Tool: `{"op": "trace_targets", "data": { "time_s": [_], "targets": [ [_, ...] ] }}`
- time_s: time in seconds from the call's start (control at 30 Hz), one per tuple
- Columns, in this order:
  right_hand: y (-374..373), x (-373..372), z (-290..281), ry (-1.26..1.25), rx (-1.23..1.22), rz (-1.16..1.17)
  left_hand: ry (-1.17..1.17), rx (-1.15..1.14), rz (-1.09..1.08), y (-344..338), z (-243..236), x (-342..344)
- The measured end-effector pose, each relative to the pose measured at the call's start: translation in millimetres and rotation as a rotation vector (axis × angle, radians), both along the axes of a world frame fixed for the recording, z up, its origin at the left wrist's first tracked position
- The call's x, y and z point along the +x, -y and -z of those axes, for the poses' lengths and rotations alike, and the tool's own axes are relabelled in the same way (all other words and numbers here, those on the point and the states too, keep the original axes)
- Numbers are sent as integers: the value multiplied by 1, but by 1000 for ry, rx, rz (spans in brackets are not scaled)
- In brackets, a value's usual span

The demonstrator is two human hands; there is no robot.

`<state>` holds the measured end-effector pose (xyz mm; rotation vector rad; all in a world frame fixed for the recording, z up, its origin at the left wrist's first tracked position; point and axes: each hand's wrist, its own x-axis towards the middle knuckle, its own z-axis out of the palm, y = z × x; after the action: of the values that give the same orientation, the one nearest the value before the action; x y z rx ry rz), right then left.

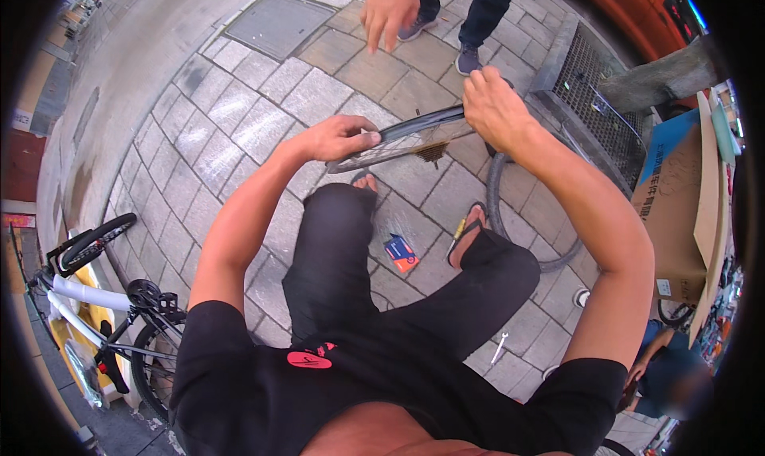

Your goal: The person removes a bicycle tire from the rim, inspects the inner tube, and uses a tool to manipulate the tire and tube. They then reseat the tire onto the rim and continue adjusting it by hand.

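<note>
A bicycle wheel (pixel 398 149) with thin spokes and a black band along its rim is tilted in front of me. A cluster of sprockets (pixel 431 153) shows at its hub. My left hand (pixel 344 137) is closed on the rim's left side, thumb on top. My right hand (pixel 496 105) grips the rim's right end from above, fingers curled over it; whether it also pinches the black band I cannot tell. Below my right arm a dark bicycle tyre (pixel 496 197) lies in a loop on the paving.
Between my feet lies a small blue and orange box (pixel 401 253); a yellow-handled tool (pixel 460 229) is by my right foot. A wrench (pixel 500 348) lies further right. Another person's hand (pixel 390 13) hangs ahead. A white bicycle (pixel 92 292) is left, a cardboard box (pixel 673 205) right.
</note>
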<state>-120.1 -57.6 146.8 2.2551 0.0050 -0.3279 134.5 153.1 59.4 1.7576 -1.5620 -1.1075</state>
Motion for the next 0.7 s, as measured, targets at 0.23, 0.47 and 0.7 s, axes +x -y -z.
{"op": "trace_targets", "data": {
  "time_s": [0.23, 0.47, 0.7],
  "targets": [
    [6, -21, 5, 9, 3, -75, 75, -395, 117, 58, 0, -60],
    [-8, -20, 7, 26, 38, -135, -193, -136, 144, 65, -5, -82],
    [2, -15, 6, 37, -16, -180, -130, -164, 73, 67, -14, -97]
  ]
}}
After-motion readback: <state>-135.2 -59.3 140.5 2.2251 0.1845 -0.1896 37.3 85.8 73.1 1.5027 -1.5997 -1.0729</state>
